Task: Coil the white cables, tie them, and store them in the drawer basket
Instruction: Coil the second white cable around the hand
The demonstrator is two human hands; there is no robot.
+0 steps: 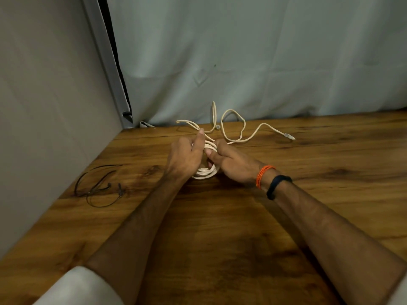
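White cable (233,130) lies at frame centre on the counter (242,216), part-coiled; both hands grip the coil (206,172), left hand (187,157) and right hand (231,160) side by side. The uncoiled tail runs toward the upper right, its plug (289,136) nearer the right hand.

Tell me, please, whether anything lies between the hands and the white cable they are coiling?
Nothing visible does: both the left hand and the right hand already grip the white cable directly. The drawer basket is out of view.
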